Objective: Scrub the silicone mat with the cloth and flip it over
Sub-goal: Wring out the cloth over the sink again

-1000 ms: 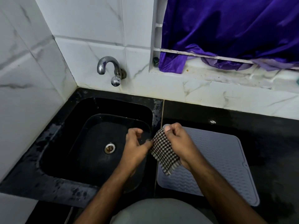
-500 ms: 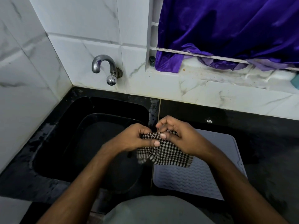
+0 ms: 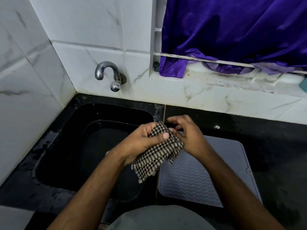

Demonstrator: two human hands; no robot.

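So the checkered cloth [image 3: 159, 151] is up in the air between both hands, over the seam where the black sink [image 3: 69, 146] meets the counter [image 3: 274, 146]. The left hand [image 3: 142, 140] has it properly gripped, thumb pressed across the top and fingers curled underneath, with the loose end hanging down toward the near side. The right hand [image 3: 187, 135] is right against the cloth's right edge with its fingers curled, but I honestly can't tell if it's pinching the fabric or just brushing it.

The silicone mat [image 3: 216, 171] is lying flat on the counter, just right of the sink, wavy ribbed side up. Nothing is touching it yet, so I'd say no scrubbing is under way; this looks like bunching the cloth up first.

Key thing for the next move: the mat sits below and to the right of the hands, its long axis running near to far. The right hand is already over its far-left corner, so it's clearly the closer one to bring the cloth down.
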